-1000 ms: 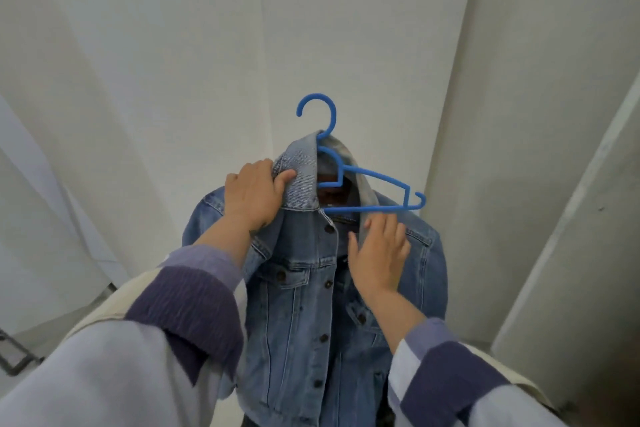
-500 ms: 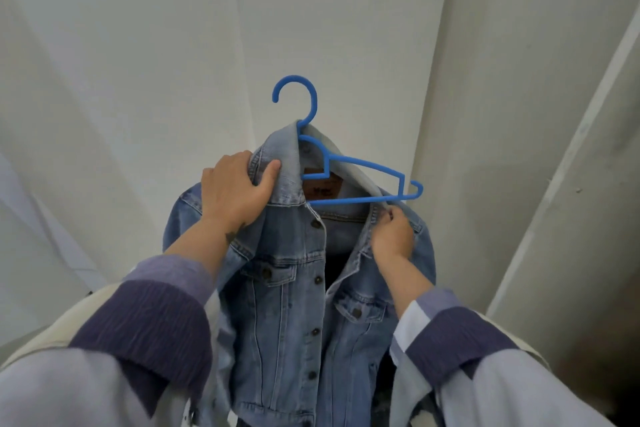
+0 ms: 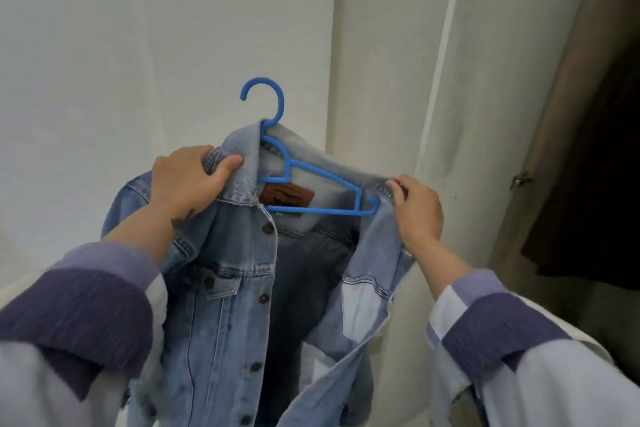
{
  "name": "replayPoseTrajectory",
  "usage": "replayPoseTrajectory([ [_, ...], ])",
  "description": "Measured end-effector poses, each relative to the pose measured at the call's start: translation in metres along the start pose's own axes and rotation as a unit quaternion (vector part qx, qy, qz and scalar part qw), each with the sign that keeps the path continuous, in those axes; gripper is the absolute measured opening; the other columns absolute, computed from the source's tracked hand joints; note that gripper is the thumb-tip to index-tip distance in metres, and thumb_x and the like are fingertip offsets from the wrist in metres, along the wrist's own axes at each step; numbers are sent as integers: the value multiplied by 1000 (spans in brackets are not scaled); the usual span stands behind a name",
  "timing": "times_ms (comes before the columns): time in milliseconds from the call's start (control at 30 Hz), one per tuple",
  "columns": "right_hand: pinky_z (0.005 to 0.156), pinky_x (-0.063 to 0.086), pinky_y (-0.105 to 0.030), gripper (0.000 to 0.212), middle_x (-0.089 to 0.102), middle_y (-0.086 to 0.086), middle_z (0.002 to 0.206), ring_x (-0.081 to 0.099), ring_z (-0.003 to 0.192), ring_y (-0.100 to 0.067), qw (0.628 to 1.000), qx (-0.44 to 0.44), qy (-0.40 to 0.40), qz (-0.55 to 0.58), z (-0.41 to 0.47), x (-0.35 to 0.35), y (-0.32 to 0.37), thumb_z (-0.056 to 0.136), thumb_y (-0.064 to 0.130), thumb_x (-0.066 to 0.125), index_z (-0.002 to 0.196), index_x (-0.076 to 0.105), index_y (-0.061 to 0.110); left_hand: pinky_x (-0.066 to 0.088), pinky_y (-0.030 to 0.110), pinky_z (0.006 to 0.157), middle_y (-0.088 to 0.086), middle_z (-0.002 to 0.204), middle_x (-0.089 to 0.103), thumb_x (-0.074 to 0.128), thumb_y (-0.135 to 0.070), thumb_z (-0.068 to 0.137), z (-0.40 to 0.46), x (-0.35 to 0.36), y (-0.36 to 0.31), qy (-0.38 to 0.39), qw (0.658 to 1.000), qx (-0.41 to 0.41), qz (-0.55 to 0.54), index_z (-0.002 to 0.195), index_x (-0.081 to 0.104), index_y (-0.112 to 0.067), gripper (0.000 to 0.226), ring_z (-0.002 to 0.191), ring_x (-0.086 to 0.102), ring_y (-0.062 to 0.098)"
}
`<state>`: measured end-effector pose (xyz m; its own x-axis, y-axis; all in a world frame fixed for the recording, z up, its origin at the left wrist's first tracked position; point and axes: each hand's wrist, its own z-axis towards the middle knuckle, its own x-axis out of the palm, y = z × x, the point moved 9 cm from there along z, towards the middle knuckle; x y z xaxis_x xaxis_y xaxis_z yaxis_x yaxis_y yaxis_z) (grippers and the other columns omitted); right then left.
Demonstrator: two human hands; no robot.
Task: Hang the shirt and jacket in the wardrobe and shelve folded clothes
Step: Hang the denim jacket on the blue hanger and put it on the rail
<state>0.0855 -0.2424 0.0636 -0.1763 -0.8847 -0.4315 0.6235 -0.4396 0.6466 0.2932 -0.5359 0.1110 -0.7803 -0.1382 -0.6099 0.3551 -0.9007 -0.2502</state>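
Denim jacket [image 3: 221,295] at frame centre, partly on blue hanger [image 3: 294,173]. Left hand [image 3: 188,180], nine o'clock of hanger, grips collar. Right hand [image 3: 417,208], three o'clock, pinches the opposite collar edge, front spread open

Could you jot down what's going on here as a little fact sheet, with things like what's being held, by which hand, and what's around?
item held: denim jacket, front open, brown label inside the neck
hanger: blue plastic hanger, left arm inside the jacket's shoulder, right arm still bare, hook free in the air
left hand: left hand grips the collar and shoulder
right hand: right hand pinches the other collar edge by the hanger's tip
backdrop: white wall
to the right: dark opening with dark cloth hanging in it
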Motion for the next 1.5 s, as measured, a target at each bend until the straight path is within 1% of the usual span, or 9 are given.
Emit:
replayPoseTrajectory([
  [200,71,46,-35,25,72,-12,99,64,89,-34,997,-28,-46,-62,7,-101,-13,96,31,51,103,71,17,36,36,64,3,62,49,40,-62,89,-7,11,-98,-6,999,27,42,61,38,-19,51,61,45,26],
  [367,65,37,-30,23,73,-11,89,64,79,-29,991,-68,-104,-57,-2,-181,-2,94,25,54,94,73,11,36,41,75,15,82,64,43,-57,91,-20,9,-182,-48,998,-15,39,76,57,-9,52,81,58,36],
  [667,61,44,-35,22,67,-5,73,60,67,-23,984,-88,-137,-76,-36,-248,4,95,26,54,85,65,10,31,40,77,14,88,64,42,-56,90,-28,7,-295,-65,983,-103,-138,80,58,-12,48,88,56,35],
  [833,61,48,-42,21,62,0,71,58,70,-23,982,-74,-89,-149,-44,-269,-18,95,31,51,85,59,14,43,38,70,7,70,59,44,-62,86,-25,8,-347,-59,964,-43,-254,61,44,-18,50,73,57,35],
  [967,86,45,-43,22,55,-4,112,47,105,-26,939,-79,-172,-286,-35,-325,-22,94,30,51,112,60,19,49,43,74,2,62,56,46,-66,82,-19,16,-375,-29,951,-14,-308,58,46,-18,53,69,58,33],
  [1067,109,27,-45,51,41,-4,140,36,129,-28,918,11,-155,-366,-19,-365,-41,94,32,49,142,33,29,47,41,75,-3,62,54,49,-64,83,-18,19,-398,-13,941,33,-336,67,59,-17,51,71,59,32],
  [1200,92,37,-43,26,64,-6,115,56,106,-29,933,37,-92,-345,-13,-377,-60,97,26,40,120,53,26,41,37,78,-3,68,62,49,-62,86,-22,31,-432,35,923,111,-368,76,64,-17,48,74,59,26],
  [1367,84,37,-44,23,67,-4,98,59,95,-27,918,33,-212,-332,-39,-403,-63,97,24,40,105,61,23,37,38,74,-5,76,51,49,-55,89,-34,43,-462,76,901,228,-362,77,49,-18,39,77,50,22],
  [1500,80,33,-42,22,67,-6,99,58,94,-30,890,28,-254,-378,-53,-417,-54,96,24,41,105,61,19,42,38,82,1,103,58,51,-48,89,-57,49,-458,26,884,244,-397,109,56,-15,39,97,54,23],
])
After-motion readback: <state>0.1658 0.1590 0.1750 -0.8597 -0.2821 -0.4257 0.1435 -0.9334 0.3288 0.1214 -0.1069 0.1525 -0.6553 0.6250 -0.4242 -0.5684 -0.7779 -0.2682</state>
